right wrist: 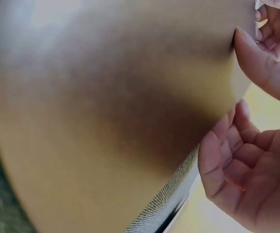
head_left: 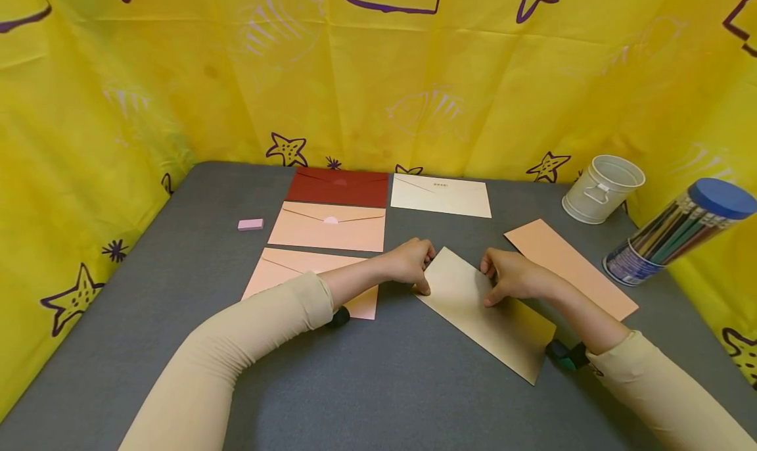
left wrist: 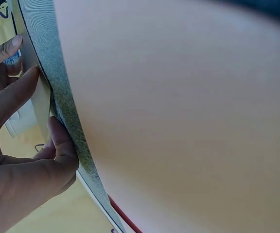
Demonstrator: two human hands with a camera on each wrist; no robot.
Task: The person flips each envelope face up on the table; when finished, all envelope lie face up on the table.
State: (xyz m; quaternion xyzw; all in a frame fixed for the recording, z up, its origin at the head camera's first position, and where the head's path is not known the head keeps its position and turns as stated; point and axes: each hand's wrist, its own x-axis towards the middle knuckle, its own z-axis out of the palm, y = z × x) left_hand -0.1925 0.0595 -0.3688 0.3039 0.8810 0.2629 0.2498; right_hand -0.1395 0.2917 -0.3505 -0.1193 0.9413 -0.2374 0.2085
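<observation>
A plain beige envelope (head_left: 473, 313) lies at a slant between the two hands, its flap side not visible. At its left corner the left hand (head_left: 408, 261) pinches it, thumb on the upper face and fingers by the far edge. The right hand (head_left: 511, 277) grips the far long edge, its thumb (right wrist: 256, 58) on the face and its curled fingers (right wrist: 222, 160) along the edge. Beneath the left forearm is a peach envelope (head_left: 296, 261), partly covered. Another peach envelope (head_left: 568, 267) lies beyond the right hand.
Behind the left forearm lie a light peach envelope (head_left: 328, 231) and a dark red envelope (head_left: 340, 189). A cream envelope (head_left: 440, 198) is at the back. A pink eraser (head_left: 251, 225) lies left; a white metal bucket (head_left: 602, 191) and a pencil tub (head_left: 668, 237) stand right.
</observation>
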